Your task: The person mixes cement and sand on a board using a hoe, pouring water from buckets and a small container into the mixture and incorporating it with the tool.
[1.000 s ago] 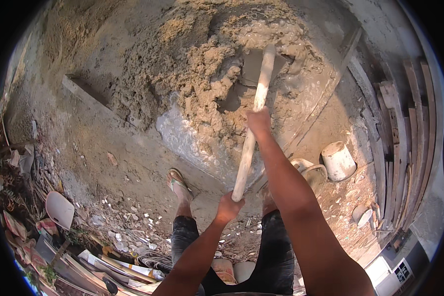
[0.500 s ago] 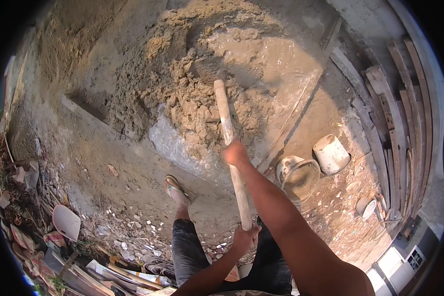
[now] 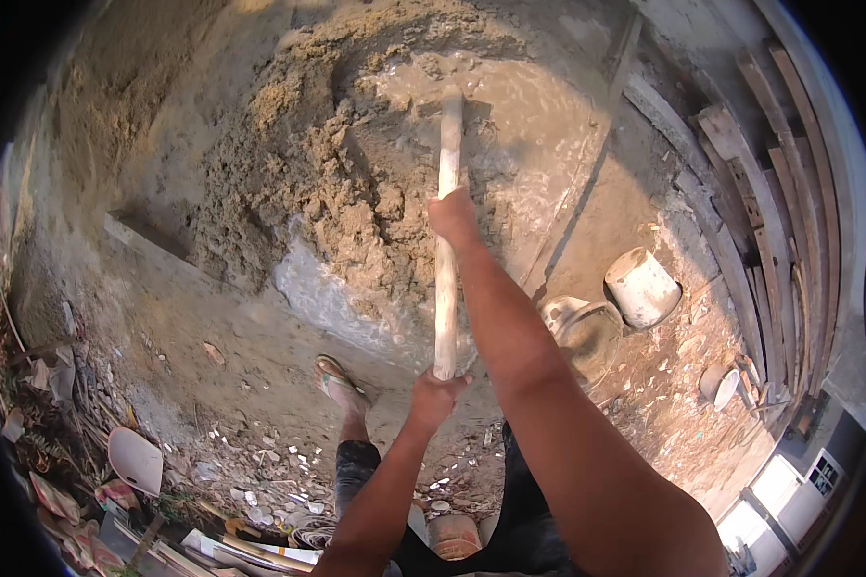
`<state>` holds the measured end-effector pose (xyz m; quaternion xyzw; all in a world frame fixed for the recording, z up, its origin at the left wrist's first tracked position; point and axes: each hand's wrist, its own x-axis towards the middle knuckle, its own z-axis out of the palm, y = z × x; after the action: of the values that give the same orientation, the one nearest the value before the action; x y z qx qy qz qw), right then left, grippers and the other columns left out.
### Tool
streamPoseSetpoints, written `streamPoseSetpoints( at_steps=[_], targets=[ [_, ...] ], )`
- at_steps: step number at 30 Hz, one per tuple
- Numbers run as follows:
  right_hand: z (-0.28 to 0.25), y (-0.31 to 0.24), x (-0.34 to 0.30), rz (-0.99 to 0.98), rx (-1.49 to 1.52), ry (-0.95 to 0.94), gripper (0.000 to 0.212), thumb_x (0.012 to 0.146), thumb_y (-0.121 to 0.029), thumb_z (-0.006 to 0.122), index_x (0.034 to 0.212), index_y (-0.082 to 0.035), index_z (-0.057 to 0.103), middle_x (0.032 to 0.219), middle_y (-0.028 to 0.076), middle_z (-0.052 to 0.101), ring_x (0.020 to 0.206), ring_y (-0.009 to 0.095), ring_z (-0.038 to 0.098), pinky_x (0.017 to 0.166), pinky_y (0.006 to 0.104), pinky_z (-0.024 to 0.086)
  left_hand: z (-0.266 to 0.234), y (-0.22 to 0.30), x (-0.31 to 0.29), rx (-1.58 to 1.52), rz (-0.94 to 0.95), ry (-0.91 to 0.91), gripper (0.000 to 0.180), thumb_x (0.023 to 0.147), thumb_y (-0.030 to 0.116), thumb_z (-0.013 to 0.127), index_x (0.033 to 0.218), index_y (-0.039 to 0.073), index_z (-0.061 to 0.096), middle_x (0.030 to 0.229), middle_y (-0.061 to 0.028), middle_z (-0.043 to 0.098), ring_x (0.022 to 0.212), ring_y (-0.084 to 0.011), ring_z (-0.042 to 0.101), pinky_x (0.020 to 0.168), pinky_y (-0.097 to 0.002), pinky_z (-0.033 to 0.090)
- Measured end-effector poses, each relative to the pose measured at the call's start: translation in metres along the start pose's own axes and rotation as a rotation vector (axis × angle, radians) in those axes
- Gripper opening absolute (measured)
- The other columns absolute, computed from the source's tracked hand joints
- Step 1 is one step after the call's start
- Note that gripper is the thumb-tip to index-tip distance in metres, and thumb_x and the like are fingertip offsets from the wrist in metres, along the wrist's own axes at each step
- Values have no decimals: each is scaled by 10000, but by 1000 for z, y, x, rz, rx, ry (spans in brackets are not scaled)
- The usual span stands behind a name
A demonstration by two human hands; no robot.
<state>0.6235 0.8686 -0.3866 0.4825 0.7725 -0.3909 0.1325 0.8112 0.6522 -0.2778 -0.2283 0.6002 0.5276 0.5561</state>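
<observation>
Both my hands grip the pale wooden handle (image 3: pixel 446 288) of a hoe. My left hand (image 3: pixel 436 396) is wrapped round the handle's near end, and my right hand (image 3: pixel 454 217) holds it farther up, around the middle. The far end of the handle reaches into watery mortar (image 3: pixel 520 96); a dark blade edge shows there, mostly sunk. A heap of wet, lumpy sand mix (image 3: pixel 375 212) lies left of the handle, with a whitish puddle (image 3: pixel 327 279) along its near side.
Wooden boards (image 3: pixel 582 183) border the mix on the right, and another board (image 3: pixel 149 238) on the left. Two buckets (image 3: pixel 642 288) stand to the right, beside stacked planks (image 3: pixel 765 212). Rubble and a white scoop-like piece (image 3: pixel 135 459) lie at the lower left. My sandalled foot (image 3: pixel 341 383) is near the puddle.
Both hands have pushed the hoe forward, away from me. Its head has moved from the lumpy heap into the watery mortar, and the handle stands straighter in view.
</observation>
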Motion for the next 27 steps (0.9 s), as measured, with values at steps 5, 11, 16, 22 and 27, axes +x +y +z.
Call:
streamPoseSetpoints(
  at_steps=[5, 11, 16, 22, 27],
  targets=[
    [62, 66, -125, 50, 10, -55, 569, 876, -227, 670, 1287, 92, 440, 965, 278, 687, 819, 399, 707, 748, 444, 562, -47, -93, -93, 148, -152, 63, 258, 815, 179, 776, 872, -11, 611, 651, -44, 600, 534, -128, 574, 498, -319, 469],
    [-43, 74, -223, 166, 584, 43, 407, 900, -160, 654, 1219, 0, 457, 797, 111, 607, 556, 196, 593, 472, 348, 489, -40, -133, -137, 379, 67, 45, 338, 820, 199, 761, 1080, 3, 670, 808, -157, 717, 798, -269, 728, 740, -410, 546],
    [-78, 28, -102, 150, 835, 238, 292, 902, -137, 626, 1072, 40, 469, 721, 83, 540, 484, 167, 520, 414, 328, 447, -69, -1, -41, 692, 263, -7, 358, 819, 229, 699, 1110, 26, 662, 914, -269, 690, 911, -430, 676, 807, -476, 538],
    [63, 41, -76, 569, 1096, 35, 186, 937, -166, 605, 953, -2, 519, 710, 72, 500, 525, 198, 499, 481, 369, 456, -158, 134, -94, 1157, 48, 78, 375, 797, 168, 653, 1124, -15, 654, 1008, -300, 678, 1008, -442, 654, 903, -508, 517],
    [98, -16, -207, 630, 1280, -109, 128, 962, -143, 581, 938, -49, 499, 690, 44, 447, 527, 177, 484, 468, 350, 433, -251, 58, -175, 1179, 158, 225, 271, 779, 208, 728, 971, 32, 653, 826, -249, 679, 819, -464, 660, 718, -522, 540]
  ],
)
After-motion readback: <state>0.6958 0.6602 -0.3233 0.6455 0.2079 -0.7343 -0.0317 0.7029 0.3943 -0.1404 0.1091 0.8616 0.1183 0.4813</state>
